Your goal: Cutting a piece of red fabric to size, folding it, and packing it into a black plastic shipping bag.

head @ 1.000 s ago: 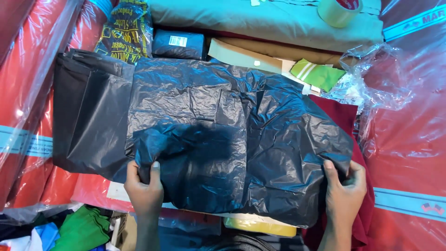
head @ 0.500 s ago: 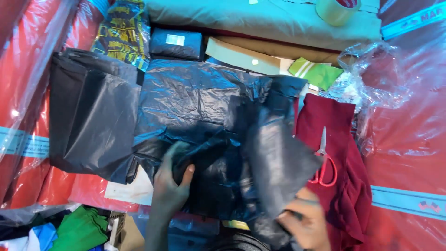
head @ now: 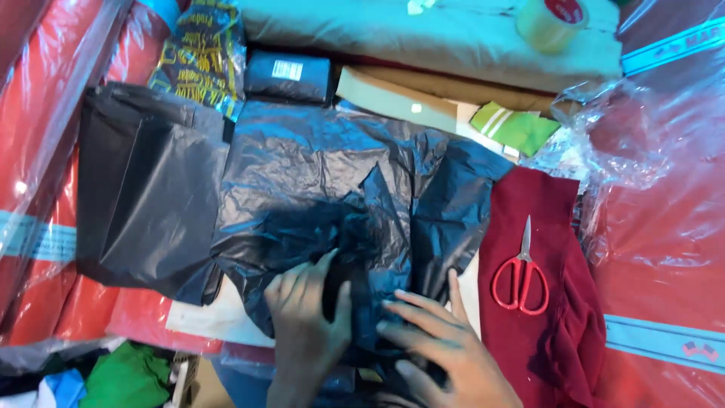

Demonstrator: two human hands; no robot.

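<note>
**A:** What does the work surface look like?

**B:** It is crowded, seen from above. Red plastic-wrapped bundles (head: 45, 151) run down the left edge, and more lie along the right edge (head: 664, 249). A pale green cloth (head: 423, 38) stretches along the far edge, with a roll of tape (head: 551, 21) on it near the far right corner. A dark red cloth (head: 540, 249) lies right of centre, with red-handled scissors (head: 521, 276) resting on it.

**A:** And in the middle?

**B:** A crumpled black plastic bag (head: 332, 189) covers the centre. A second, smoother black bag (head: 147, 189) lies just to its left.

**A:** How are the hands placed?

**B:** Both are at the near edge, palms down. The left hand (head: 306, 317) has its fingers curled into the bag's folds, gripping the plastic. The right hand (head: 434, 340) lies open, fingers spread flat, pressing the same bag.
</note>
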